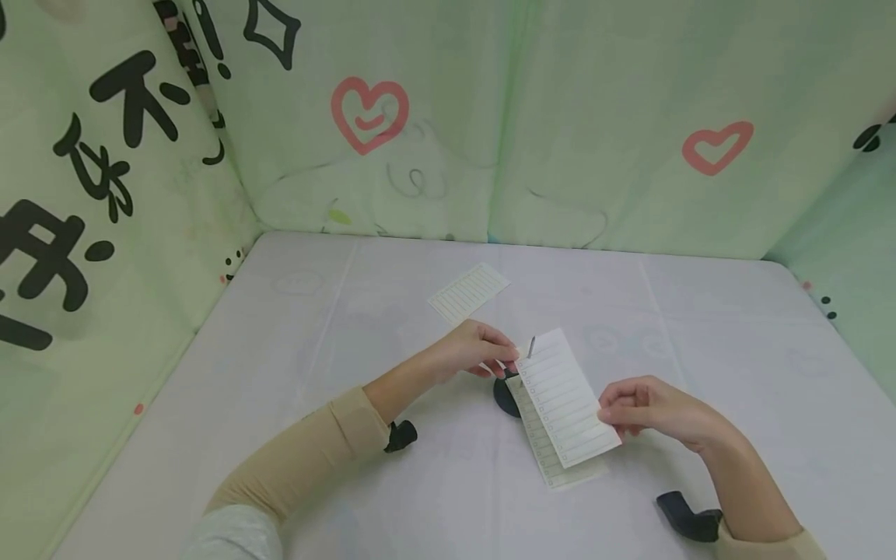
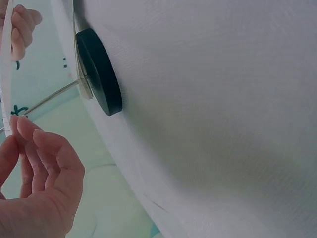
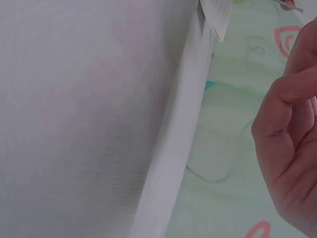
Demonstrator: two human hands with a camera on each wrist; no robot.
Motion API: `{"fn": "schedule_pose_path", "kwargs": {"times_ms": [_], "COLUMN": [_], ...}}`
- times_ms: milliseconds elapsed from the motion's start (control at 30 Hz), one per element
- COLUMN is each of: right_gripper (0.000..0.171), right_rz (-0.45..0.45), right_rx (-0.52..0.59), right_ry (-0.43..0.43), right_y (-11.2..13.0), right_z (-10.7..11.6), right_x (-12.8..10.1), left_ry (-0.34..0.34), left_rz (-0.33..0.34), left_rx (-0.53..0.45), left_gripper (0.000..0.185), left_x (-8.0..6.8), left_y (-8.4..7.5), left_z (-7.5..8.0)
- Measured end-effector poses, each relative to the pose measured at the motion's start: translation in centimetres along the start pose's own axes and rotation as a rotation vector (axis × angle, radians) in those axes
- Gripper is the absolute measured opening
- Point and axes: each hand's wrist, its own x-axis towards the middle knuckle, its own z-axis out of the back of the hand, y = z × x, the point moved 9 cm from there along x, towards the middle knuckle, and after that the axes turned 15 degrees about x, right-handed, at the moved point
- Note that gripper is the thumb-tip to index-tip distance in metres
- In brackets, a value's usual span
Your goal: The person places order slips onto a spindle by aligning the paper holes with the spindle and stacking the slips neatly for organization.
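Observation:
A lined paper slip [image 1: 567, 400] is held tilted above the table between both hands. My left hand [image 1: 476, 351] pinches its upper left corner between thumb and fingers. With thumb and forefinger, my right hand [image 1: 654, 406] pinches its lower right edge. The tip of a thin metal spike [image 1: 532, 347] sticks up through the slip near its top. In the left wrist view the spike rises from a round black base [image 2: 101, 74] on the table. Lower down, another lined slip [image 1: 549, 455] lies at the base, partly hidden under the held one.
A separate lined sheet [image 1: 470, 292] lies flat farther back on the white table [image 1: 336, 482]. Black wrist-worn pieces show at the left cuff [image 1: 401, 435] and right cuff [image 1: 689, 519]. A pale green printed curtain [image 1: 595, 101] encloses the table's back and sides.

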Motion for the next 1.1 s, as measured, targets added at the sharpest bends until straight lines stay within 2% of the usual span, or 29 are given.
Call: {"fn": "schedule_pose_path", "kwargs": {"times_ms": [233, 500, 800, 1100], "right_gripper": [0.02, 0.021, 0.022, 0.022], "right_rz": [-0.066, -0.157, -0.246, -0.243], "right_rx": [-0.067, -0.107, -0.119, -0.14], "right_ry": [0.031, 0.044, 0.062, 0.079], "right_y": [-0.6, -1.9, -3.4, -3.7], "right_z": [-0.3, -0.5, -0.9, -1.4], "right_x": [0.2, 0.8, 1.3, 1.5], "left_ry": [0.002, -0.03, -0.039, -0.062], "left_rz": [0.062, 0.155, 0.175, 0.178], "left_rx": [0.03, 0.071, 0.072, 0.121], "left_gripper": [0.012, 0.008, 0.007, 0.006], "left_x": [0.5, 1.1, 1.7, 1.5], "left_y": [1.1, 2.7, 3.7, 3.7], "left_z": [-0.7, -1.2, -2.1, -2.1]}}
